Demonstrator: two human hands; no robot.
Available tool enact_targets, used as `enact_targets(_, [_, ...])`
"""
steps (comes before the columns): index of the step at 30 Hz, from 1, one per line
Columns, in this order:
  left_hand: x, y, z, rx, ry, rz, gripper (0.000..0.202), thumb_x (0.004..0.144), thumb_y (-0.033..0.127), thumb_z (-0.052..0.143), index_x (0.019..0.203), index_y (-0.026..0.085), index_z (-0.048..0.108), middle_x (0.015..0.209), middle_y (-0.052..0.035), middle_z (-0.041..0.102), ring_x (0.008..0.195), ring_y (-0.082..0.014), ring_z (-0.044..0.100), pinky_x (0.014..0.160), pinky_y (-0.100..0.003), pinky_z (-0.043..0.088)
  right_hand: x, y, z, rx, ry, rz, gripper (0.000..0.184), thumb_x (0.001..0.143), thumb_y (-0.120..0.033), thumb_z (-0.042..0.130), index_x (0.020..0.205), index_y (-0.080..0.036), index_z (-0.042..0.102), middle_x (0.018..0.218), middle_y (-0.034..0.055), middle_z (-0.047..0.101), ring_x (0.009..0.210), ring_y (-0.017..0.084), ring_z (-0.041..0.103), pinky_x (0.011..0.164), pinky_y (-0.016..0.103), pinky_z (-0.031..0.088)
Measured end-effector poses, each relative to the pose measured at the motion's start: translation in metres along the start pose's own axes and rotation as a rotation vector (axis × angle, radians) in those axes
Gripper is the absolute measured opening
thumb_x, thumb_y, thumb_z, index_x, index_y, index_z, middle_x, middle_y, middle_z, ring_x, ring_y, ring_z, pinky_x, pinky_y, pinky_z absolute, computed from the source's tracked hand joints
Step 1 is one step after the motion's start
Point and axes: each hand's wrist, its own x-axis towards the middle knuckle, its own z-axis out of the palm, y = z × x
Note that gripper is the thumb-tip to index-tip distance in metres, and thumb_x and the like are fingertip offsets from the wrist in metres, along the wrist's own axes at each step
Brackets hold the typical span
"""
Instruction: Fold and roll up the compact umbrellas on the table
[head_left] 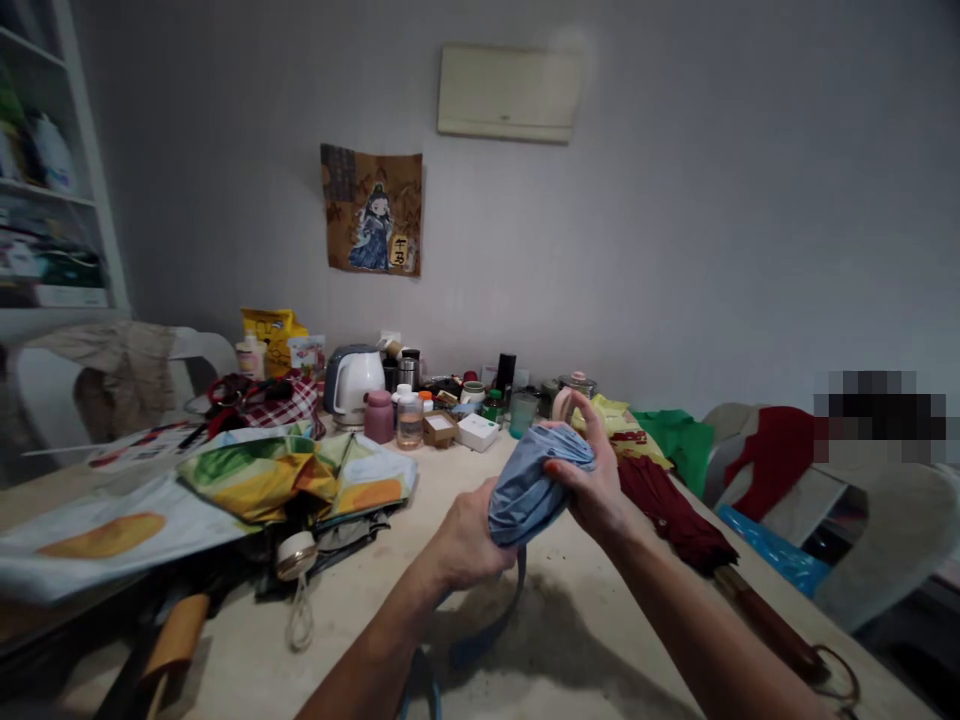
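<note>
While both hands grip the blue umbrella above the table, the person seems to be gathering its folded canopy into a tight roll. The left hand is closed around the lower end; the right hand wraps the upper folds, thumb raised. Its strap dangles below, so fastening it likely calls for one hand to let go. A red umbrella lies just right; a yellow one sprawls left.
</note>
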Motion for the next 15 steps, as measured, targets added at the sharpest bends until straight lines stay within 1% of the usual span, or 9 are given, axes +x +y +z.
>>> enact_targets(2, [-0.001, 0.002, 0.002, 0.094, 0.043, -0.025, 0.043, 0.064, 0.017, 0.063, 0.106, 0.017, 0.059, 0.090, -0.0049, 0.070, 0.077, -0.0200, 0.065, 0.067, -0.027, 0.047, 0.004, 0.001, 0.005, 0.002, 0.172, 0.028, 0.087, 0.063, -0.045, 0.082, 0.137, -0.028, 0.040, 0.099, 0.0045, 0.064, 0.081, 0.020, 0.065, 0.075, 0.034, 0.054])
enact_targets(4, [-0.001, 0.003, 0.004, 0.166, 0.074, -0.032, 0.045, 0.064, 0.015, 0.060, 0.109, 0.018, 0.058, 0.091, -0.0054, 0.071, 0.079, -0.0214, 0.067, 0.068, -0.027, 0.046, 0.007, 0.002, 0.009, 0.007, 0.282, 0.068, 0.061, 0.065, -0.041, 0.080, 0.118, -0.022, 0.056, 0.090, 0.0032, 0.063, 0.074, 0.017, 0.062, 0.069, 0.031, 0.052])
enact_targets(6, [-0.001, 0.004, 0.005, 0.186, 0.090, -0.016, 0.046, 0.064, 0.014, 0.059, 0.110, 0.019, 0.058, 0.093, -0.0054, 0.071, 0.081, -0.0217, 0.067, 0.069, -0.027, 0.046, 0.011, -0.001, 0.010, 0.038, 0.316, 0.122, 0.043, 0.068, -0.042, 0.076, 0.101, -0.020, 0.062, 0.084, 0.0031, 0.063, 0.067, 0.016, 0.059, 0.064, 0.029, 0.050])
enact_targets(8, [-0.001, 0.003, 0.005, 0.166, 0.087, -0.008, 0.046, 0.064, 0.014, 0.059, 0.110, 0.019, 0.058, 0.092, -0.0052, 0.071, 0.079, -0.0210, 0.067, 0.068, -0.027, 0.046, 0.014, -0.009, 0.009, 0.117, 0.305, 0.170, 0.037, 0.071, -0.045, 0.072, 0.095, -0.019, 0.062, 0.081, 0.0043, 0.064, 0.069, 0.017, 0.060, 0.065, 0.031, 0.051])
enact_targets(9, [-0.001, 0.002, 0.005, 0.151, 0.086, -0.011, 0.046, 0.063, 0.014, 0.059, 0.109, 0.019, 0.058, 0.091, -0.0049, 0.071, 0.078, -0.0206, 0.066, 0.067, -0.026, 0.046, 0.015, -0.013, 0.007, 0.161, 0.285, 0.174, 0.039, 0.073, -0.049, 0.070, 0.097, -0.019, 0.062, 0.085, 0.0059, 0.065, 0.074, 0.020, 0.063, 0.070, 0.034, 0.052])
enact_targets(11, [0.000, 0.001, 0.003, 0.122, 0.091, -0.017, 0.047, 0.062, 0.014, 0.060, 0.109, 0.018, 0.059, 0.089, -0.0045, 0.071, 0.075, -0.0199, 0.065, 0.066, -0.026, 0.046, 0.016, -0.019, 0.003, 0.217, 0.222, 0.110, 0.051, 0.074, -0.061, 0.067, 0.106, -0.021, 0.059, 0.103, 0.0101, 0.065, 0.091, 0.024, 0.066, 0.083, 0.040, 0.052])
enact_targets(13, [-0.001, 0.002, 0.001, 0.084, 0.105, -0.021, 0.044, 0.061, 0.014, 0.061, 0.105, 0.017, 0.060, 0.086, -0.0038, 0.069, 0.073, -0.0188, 0.063, 0.066, -0.026, 0.045, 0.013, -0.021, -0.003, 0.220, 0.158, -0.021, 0.073, 0.066, -0.071, 0.070, 0.119, -0.024, 0.052, 0.126, 0.0135, 0.056, 0.109, 0.029, 0.062, 0.096, 0.045, 0.048])
enact_targets(15, [-0.001, 0.005, -0.002, 0.000, 0.121, -0.017, 0.037, 0.062, 0.015, 0.062, 0.098, 0.017, 0.060, 0.083, -0.0026, 0.067, 0.072, -0.0169, 0.059, 0.066, -0.026, 0.044, 0.007, -0.016, -0.009, 0.208, 0.126, -0.119, 0.096, 0.055, -0.071, 0.077, 0.132, -0.027, 0.041, 0.140, 0.0159, 0.045, 0.121, 0.031, 0.056, 0.102, 0.047, 0.043])
